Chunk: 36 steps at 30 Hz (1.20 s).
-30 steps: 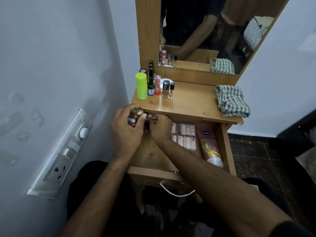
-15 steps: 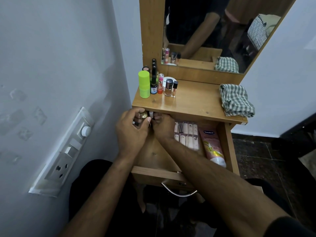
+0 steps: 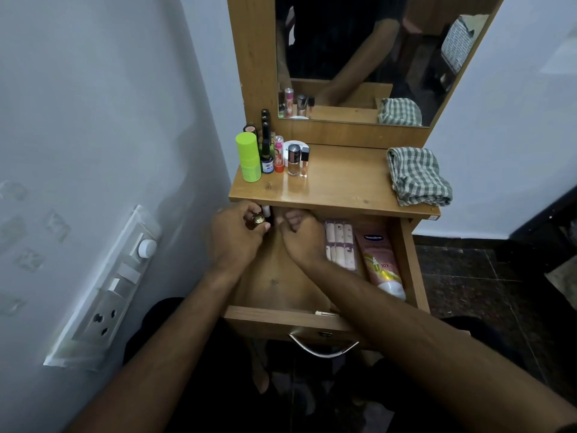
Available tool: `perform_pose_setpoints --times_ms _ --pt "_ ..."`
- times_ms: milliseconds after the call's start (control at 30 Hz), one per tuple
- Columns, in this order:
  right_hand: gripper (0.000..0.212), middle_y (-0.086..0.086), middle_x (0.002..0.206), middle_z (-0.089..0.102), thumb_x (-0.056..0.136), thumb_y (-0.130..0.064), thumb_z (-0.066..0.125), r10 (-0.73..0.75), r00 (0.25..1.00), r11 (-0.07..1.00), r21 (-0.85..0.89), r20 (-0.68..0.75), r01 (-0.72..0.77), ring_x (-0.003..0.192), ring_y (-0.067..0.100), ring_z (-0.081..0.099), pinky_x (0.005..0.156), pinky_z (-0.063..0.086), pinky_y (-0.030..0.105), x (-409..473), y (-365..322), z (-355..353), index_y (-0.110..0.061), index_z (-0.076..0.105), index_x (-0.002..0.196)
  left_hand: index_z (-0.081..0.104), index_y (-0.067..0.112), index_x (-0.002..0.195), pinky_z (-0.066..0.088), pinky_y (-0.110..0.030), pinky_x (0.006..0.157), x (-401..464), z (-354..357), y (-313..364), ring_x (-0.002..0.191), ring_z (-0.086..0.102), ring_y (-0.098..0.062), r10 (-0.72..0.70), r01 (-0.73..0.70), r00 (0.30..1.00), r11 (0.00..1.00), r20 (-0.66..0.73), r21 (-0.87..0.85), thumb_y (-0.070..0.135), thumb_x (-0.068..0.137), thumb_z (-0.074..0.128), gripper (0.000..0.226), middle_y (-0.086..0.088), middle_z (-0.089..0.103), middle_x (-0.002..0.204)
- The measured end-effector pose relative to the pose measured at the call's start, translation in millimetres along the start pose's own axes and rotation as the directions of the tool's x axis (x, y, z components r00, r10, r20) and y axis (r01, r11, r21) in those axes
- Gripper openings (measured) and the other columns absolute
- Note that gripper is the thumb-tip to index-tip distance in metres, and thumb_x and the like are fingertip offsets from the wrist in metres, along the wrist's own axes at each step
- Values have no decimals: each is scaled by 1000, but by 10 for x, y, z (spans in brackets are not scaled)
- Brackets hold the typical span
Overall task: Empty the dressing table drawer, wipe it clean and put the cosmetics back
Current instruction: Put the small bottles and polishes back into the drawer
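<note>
Cosmetics are split between two places: a cluster stands upright on the back-left corner of the desk (image 3: 343,185), led by a lime-green tube (image 3: 248,157), while the rest lie in the open drawer (image 3: 409,264) below.

At the left, the left hand (image 3: 232,242) sits at the drawer's far-left corner, just under the desk's front edge. Its fingers are curled round a small gold-capped bottle (image 3: 257,219), with a pale slim item (image 3: 266,210) pinched beside it; what that second item is cannot be made out. Just to its right, the right hand (image 3: 301,237) reaches into the same far corner with fingers curled inward. Whether it grips anything is hidden under the desk's overhang, so I cannot tell.

Further right, a strip of pale sachets (image 3: 340,245) lies flat, its long axis running front to back. Touching or just beside it, a pink lotion tube (image 3: 379,264) lies along the right wall, cap toward the person. The right hand is clearly the nearer one to both.

On the desk's right end rests a folded checked cloth (image 3: 418,176), well apart from the bottles.

My judgement is that emptying is under way: the small pieces in the left hand go up and slightly left to join the standing cluster, then the right hand takes the sachets and tube lengthwise.
</note>
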State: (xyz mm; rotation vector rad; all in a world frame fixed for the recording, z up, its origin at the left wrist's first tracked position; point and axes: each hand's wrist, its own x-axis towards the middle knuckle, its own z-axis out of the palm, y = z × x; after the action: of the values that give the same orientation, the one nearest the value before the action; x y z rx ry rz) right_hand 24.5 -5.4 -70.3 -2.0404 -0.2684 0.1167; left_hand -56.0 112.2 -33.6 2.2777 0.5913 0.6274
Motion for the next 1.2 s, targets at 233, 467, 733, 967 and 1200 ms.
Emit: perform_pose_setpoints --times_ms 233,467,733,967,1200 --pt "12 -11 75 60 96 -30 61 -126 992 988 -85 26 127 74 12 60 71 48 32 -60 152 -259 -19 65 92 73 25 85 53 -37 71 120 137 -35 81 64 -19 9 -8 1000 989 -5 146 31 67 91 26 6 71 82" --pt "14 -11 73 58 97 -34 60 -174 982 980 -85 67 179 72 12 59 65 44 30 -72 126 -278 -23 61 90 75 29 89 55 -43 80 104 193 -66 92 62 -24 -122 122 993 989 -4 87 29 59 95 36 3 61 94" --pt "22 -11 64 57 96 -39 60 -145 987 981 -118 75 153 64 10 58 62 43 30 -59 158 -322 -24 60 80 78 26 102 50 -36 71 103 203 -62 83 58 -22 -71 69 998 987 4 143 25 71 89 33 4 55 86" --pt "35 -9 53 55 93 -44 61 -254 967 961 -121 -32 248 51 9 52 53 43 30 -68 50 -376 -22 61 67 79 27 95 54 -42 70 102 200 -61 80 60 -26 -33 33 999 982 -2 185 25 68 90 29 2 62 83" --pt "23 -8 55 57 93 -35 66 -358 888 930 -32 -288 365 52 11 53 50 46 35 18 -246 -562 -21 69 75 73 26 85 51 -36 68 22 126 -4 78 60 -20 28 -20 999 987 -46 161 31 69 89 22 7 65 84"
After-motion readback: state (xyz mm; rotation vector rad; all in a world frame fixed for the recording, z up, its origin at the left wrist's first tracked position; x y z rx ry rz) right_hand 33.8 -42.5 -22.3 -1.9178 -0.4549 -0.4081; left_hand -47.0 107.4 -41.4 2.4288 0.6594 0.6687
